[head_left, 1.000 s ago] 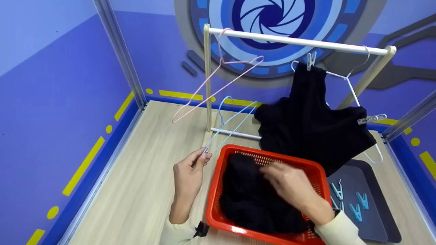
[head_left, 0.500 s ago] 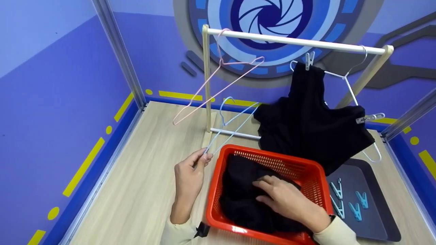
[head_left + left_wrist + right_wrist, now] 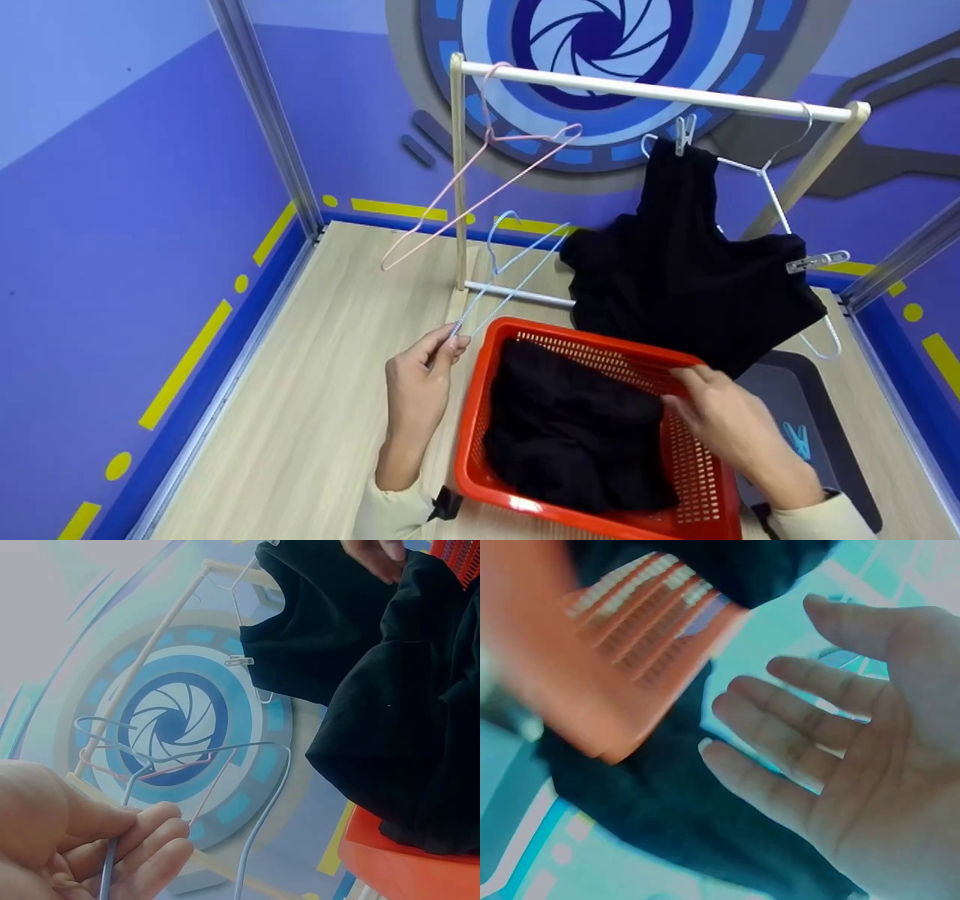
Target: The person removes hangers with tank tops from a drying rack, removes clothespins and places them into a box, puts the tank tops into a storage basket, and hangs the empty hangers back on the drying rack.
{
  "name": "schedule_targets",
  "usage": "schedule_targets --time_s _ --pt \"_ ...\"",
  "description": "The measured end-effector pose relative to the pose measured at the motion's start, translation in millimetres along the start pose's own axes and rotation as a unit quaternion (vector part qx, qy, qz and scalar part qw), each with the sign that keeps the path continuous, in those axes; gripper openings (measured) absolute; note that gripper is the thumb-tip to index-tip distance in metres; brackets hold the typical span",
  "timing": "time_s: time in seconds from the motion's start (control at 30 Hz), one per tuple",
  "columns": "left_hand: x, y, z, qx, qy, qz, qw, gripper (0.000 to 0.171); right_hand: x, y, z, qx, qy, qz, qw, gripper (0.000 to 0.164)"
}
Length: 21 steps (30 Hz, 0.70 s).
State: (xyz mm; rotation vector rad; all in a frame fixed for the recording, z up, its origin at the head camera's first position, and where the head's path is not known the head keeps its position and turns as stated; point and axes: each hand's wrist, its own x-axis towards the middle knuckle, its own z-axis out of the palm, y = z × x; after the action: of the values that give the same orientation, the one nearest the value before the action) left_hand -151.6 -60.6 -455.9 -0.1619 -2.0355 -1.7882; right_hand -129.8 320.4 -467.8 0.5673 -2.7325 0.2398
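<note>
My left hand (image 3: 416, 397) pinches a light blue wire hanger (image 3: 531, 248) between thumb and fingers, left of the red basket (image 3: 473, 405). In the left wrist view the hanger's hook points away from the hand. A folded black garment (image 3: 574, 427) lies in the basket. Over the basket's right side is my right hand (image 3: 727, 420), its fingertips close to the rim. The right wrist view shows that hand with spread, loosely bent fingers and nothing in the palm.
Behind the basket stands a rack with a white rail (image 3: 652, 90). A pink hanger (image 3: 448, 187) hangs at its left; another black garment (image 3: 675, 277) hangs at right with clothespins (image 3: 817, 262). A dark grey tray (image 3: 847, 472) holds a teal clothespin (image 3: 797, 441), partly behind my right arm.
My right hand has lifted off the black garment in the basket and moved right to the basket's far right side. My left hand keeps its hold on the hanger, almost unmoved.
</note>
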Motion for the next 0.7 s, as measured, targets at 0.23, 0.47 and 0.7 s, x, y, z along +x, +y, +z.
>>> schedule_targets --time_s 0.23,0.47,0.7 --pt "1.4 0.5 0.0 0.003 -0.004 0.009 0.9999 0.018 -24 27 12 -0.031 0.022 0.057 0.998 0.037" --pt "1.4 2.1 -0.6 0.001 -0.001 0.002 1.0000 0.018 -41 35 26 -0.038 -0.046 0.152 0.987 0.039" --pt "1.0 -0.5 -1.3 0.003 -0.002 -0.003 1.0000 0.019 -50 39 36 -0.007 -0.088 0.215 0.973 0.037"
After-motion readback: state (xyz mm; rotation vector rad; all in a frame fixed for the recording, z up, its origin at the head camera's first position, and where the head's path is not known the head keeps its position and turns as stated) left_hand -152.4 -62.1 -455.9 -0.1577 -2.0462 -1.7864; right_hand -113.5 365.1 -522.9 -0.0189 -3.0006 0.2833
